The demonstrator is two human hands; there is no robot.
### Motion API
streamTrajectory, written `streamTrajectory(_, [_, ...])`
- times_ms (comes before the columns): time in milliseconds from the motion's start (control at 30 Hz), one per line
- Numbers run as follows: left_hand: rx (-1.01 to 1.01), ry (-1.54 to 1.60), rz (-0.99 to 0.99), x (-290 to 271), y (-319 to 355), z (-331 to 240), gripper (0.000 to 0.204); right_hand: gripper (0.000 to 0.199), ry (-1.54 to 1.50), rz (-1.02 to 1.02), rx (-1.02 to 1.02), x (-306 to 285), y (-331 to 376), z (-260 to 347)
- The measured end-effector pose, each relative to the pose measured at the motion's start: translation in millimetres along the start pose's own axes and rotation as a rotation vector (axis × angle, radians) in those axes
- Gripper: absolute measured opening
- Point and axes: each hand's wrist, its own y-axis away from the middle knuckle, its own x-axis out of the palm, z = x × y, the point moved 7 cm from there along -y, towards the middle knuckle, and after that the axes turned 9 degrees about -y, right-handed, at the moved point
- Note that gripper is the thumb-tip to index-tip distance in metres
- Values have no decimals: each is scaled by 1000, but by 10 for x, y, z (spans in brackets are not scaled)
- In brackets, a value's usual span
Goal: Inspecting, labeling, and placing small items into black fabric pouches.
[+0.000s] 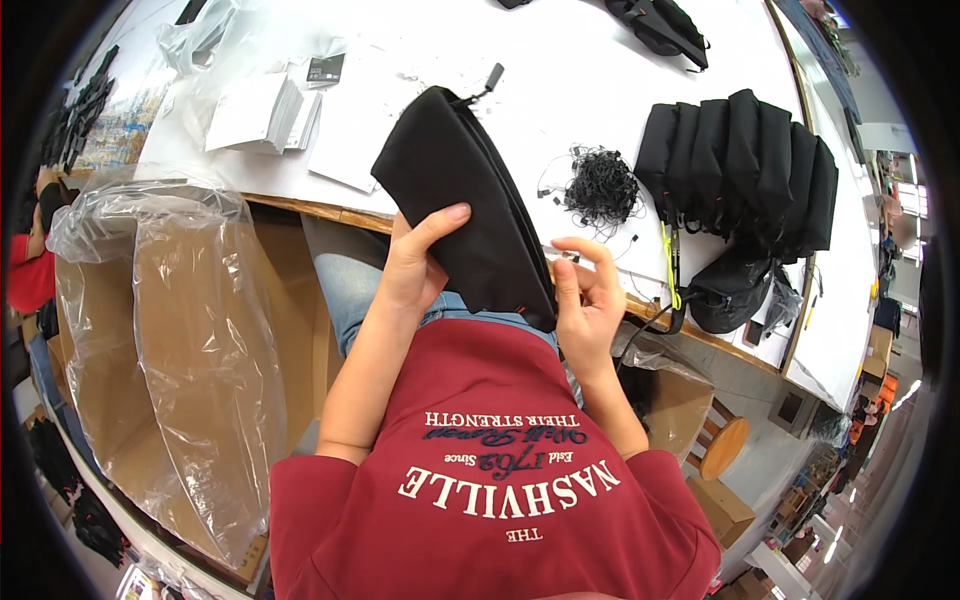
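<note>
A black fabric pouch (pixel 465 200) is tilted above the front edge of the table, its zipper side turned to the right and a short pull tab (pixel 488 80) sticking up at its far end. My left hand (pixel 420 255) grips the pouch from the left, thumb lying across its front face. Beside the lower right edge of the pouch, my right hand (pixel 590 290) has thumb and index finger brought close together, with a tiny item between them too small to name. A tangled pile of thin black cords (pixel 602 188) lies on the table just beyond that hand.
Several similar black pouches (pixel 745 160) stand in a row at right, near a black bag (pixel 730 290). White paper stacks (pixel 255 112) and clear plastic sit at left on the white table (pixel 560 60). A plastic-lined cardboard box (pixel 200 350) stands left of me. Another person's red sleeve (pixel 30 275) shows far left.
</note>
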Motion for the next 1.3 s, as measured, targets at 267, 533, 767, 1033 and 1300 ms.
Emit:
streamTrajectory(267, [-98, -325, 298, 246, 132, 125, 44, 27, 75, -39, -326, -178, -440, 532])
streamTrajectory(533, [-235, -307, 274, 216, 127, 240, 39, 14, 332, 118, -415, -218, -525, 575])
streamTrajectory(767, [-319, -279, 268, 159, 89, 376, 36, 12, 444, 108, -387, -215, -494, 451])
streamTrajectory(1033, [-493, -17, 262, 197, 116, 581, 40, 13, 468, 215, -475, -114, -479, 522])
streamTrajectory(1300, [-507, -24, 286, 213, 142, 601, 41, 11, 382, 201, -325, -60, -466, 404])
